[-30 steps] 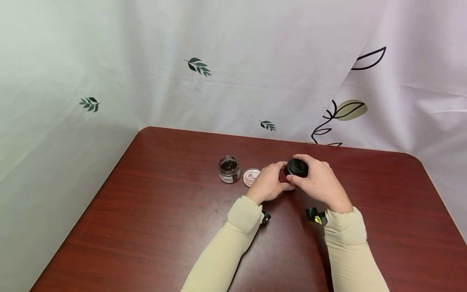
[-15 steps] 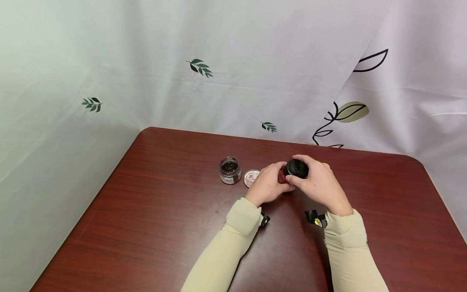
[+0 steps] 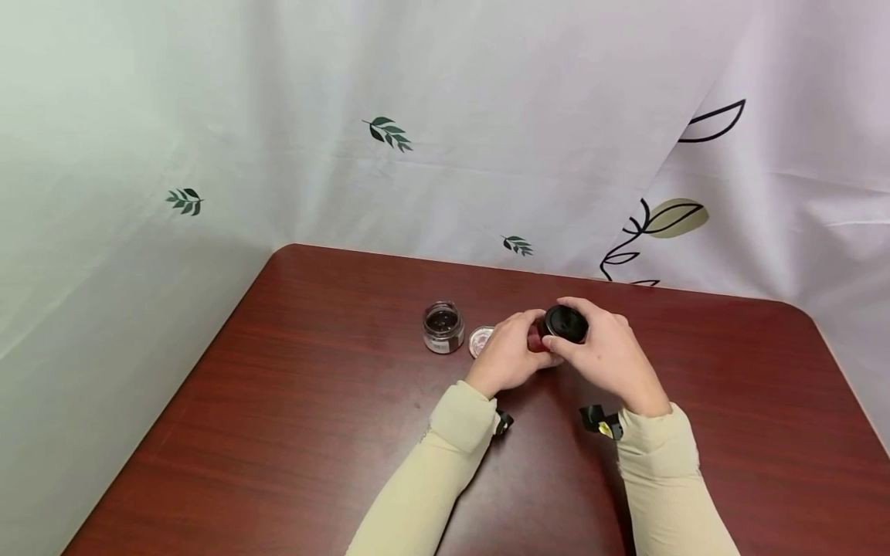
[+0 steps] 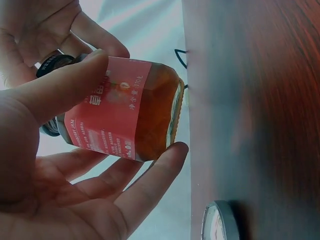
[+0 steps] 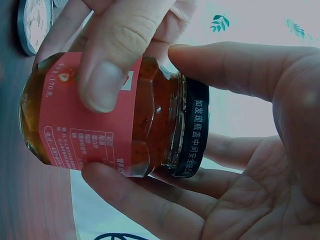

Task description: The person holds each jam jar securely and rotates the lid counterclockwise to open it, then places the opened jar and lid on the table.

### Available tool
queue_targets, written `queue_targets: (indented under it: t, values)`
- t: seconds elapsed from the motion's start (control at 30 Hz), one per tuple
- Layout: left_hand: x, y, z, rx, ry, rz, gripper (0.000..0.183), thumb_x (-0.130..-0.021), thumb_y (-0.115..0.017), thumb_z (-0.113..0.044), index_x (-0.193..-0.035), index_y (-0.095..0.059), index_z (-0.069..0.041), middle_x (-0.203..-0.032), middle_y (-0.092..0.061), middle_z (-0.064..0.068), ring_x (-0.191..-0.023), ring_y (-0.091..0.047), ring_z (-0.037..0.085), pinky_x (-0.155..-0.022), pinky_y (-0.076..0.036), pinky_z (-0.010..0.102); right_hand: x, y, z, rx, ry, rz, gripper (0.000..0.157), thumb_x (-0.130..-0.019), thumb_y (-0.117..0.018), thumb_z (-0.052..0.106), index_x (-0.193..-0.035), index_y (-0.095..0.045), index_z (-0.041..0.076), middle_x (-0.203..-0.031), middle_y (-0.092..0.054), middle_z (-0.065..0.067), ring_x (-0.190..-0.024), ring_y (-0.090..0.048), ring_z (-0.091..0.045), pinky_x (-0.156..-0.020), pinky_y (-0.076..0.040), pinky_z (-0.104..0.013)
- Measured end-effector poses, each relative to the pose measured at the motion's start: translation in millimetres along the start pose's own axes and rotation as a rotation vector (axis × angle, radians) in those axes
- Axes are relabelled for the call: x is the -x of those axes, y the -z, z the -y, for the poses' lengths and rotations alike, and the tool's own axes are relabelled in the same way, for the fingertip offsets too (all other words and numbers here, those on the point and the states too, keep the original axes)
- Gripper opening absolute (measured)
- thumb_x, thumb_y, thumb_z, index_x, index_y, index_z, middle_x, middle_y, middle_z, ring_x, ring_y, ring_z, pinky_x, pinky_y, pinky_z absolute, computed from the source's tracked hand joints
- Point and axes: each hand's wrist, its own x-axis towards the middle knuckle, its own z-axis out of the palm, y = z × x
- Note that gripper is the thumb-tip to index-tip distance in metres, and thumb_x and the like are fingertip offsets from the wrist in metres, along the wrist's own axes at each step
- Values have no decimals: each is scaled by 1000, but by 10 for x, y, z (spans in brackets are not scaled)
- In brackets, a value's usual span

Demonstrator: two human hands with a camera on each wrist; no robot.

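Observation:
My left hand [image 3: 511, 351] grips the body of a strawberry jam jar [image 4: 115, 95], thumb across its pink label and fingers on the opposite side. The jar lies tipped on its side in both wrist views, with red-orange jam behind the glass. Its black screw lid [image 5: 195, 130] sits on the neck. My right hand [image 3: 612, 355] holds the lid between thumb and fingers, and one of its fingers reaches along the label in the right wrist view. Just left of my hands, a loose lid [image 3: 478, 340] lies with its pale, smeared inside facing up.
An open glass jar [image 3: 443, 340] with dark contents stands upright left of the loose lid. The reddish-brown wooden table [image 3: 313, 401] ends at the back against a white curtain [image 3: 445, 177] with leaf prints.
The head view has shifted slightly, so the table and open jar appear a little lower and further right. Both hands keep about the same hold on the jam jar and its lid.

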Motion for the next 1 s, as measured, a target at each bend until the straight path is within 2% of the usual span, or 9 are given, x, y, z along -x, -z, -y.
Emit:
queue_targets:
  t: [0.17,0.3,0.43,0.73,1.0]
  values:
    - [3,18,11,-9,-18,-21,64,-84,-82,-29,-139,-57,-8,-123,-65,5,-108,-60,14,-97,-47,26,-5,-6,21,-6,-4,-3,52,-87,-76,21,-133,-59,3,-115,-68,-22,-106,-54,-48,-90,-41,-57]
    - [10,34,41,-4,-28,-47,62,-83,-82,-28,-137,-59,-9,-117,-66,3,-102,-60,14,-92,-48,25,-13,-23,41,-14,-2,-8,51,-87,-76,21,-133,-59,5,-115,-69,-20,-105,-56,-45,-88,-44,-55]
    - [13,51,60,-5,-32,-69,60,-81,-83,-27,-134,-61,-10,-112,-66,2,-95,-58,13,-87,-48,25,-22,-41,53,-13,14,-19,50,-86,-76,20,-131,-60,6,-115,-69,-19,-103,-57,-45,-90,-41,-55]
    - [33,50,82,9,-2,-81,57,-78,-84,-23,-130,-63,-10,-99,-65,-3,-85,-57,10,-78,-47,21,-11,-75,85,-19,12,-13,54,-87,-76,22,-134,-59,3,-117,-68,-20,-104,-57,-44,-90,-44,-54]
    - [38,64,82,-8,21,-126,58,-73,-86,-26,-126,-66,-14,-97,-68,-6,-84,-59,9,-74,-48,21,11,-85,100,-13,33,-36,53,-88,-76,23,-135,-58,7,-103,-70,-13,-79,-61,-25,-75,-49,-42]
